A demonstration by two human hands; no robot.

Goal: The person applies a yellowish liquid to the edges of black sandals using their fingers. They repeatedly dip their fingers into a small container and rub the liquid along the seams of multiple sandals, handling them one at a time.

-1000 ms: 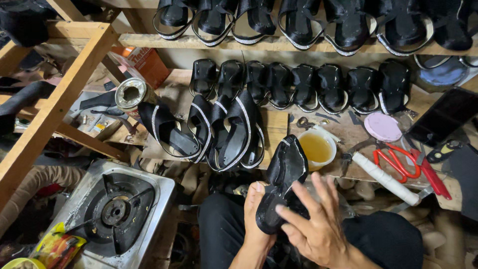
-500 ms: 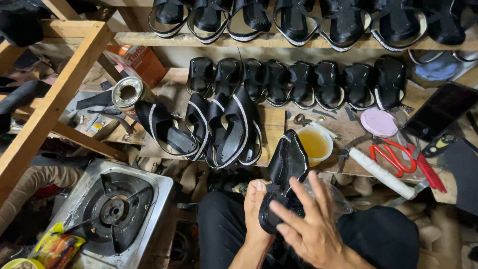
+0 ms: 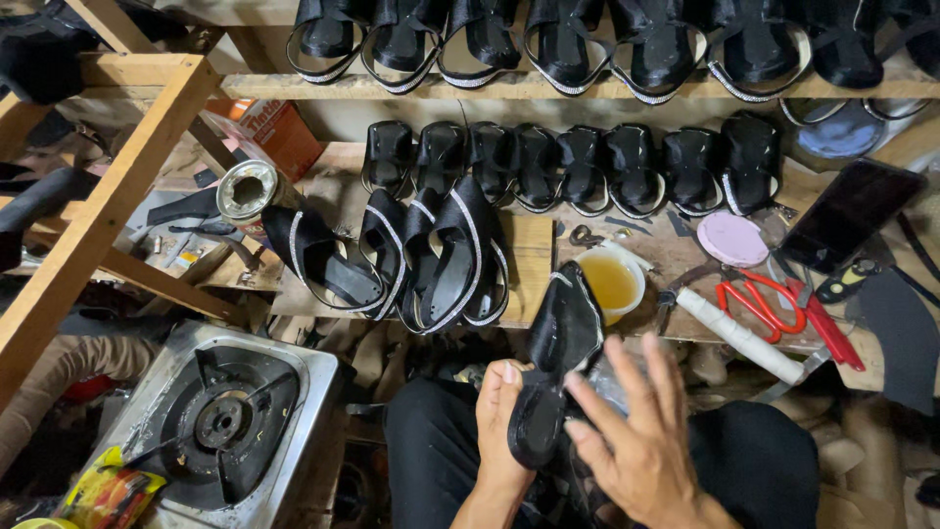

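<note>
A black sandal (image 3: 553, 367) sits low in the middle of the view, above the person's lap and just in front of the tabletop (image 3: 529, 257) edge. Its long axis runs nearly upright in the picture, leaning a little to the right, with one end pointing up toward a cup of yellow glue (image 3: 609, 282) and the other end down toward the lap. The left hand (image 3: 501, 421) is clamped on its lower part, thumb on the near edge. The right hand (image 3: 636, 436) is spread, fingers apart, its fingertips touching the sandal's right side; it grips nothing.

Just beyond, on the tabletop, a heap of black sandals with white edging (image 3: 411, 260) lies overlapping; about five, though the overlap makes the count unsure. Behind them a row of eight black sandals (image 3: 573, 167) stands side by side against the wall. On the wooden shelf (image 3: 548, 86) above hangs another row, at least seven in view.

Right of the cup lie one pink round lid (image 3: 732, 238), one pair of red scissors (image 3: 774, 304), one white roll (image 3: 739, 335) and one dark phone (image 3: 847, 214). To the left stand one open tin can (image 3: 247, 189) and, lower down, one gas stove (image 3: 220, 421).
</note>
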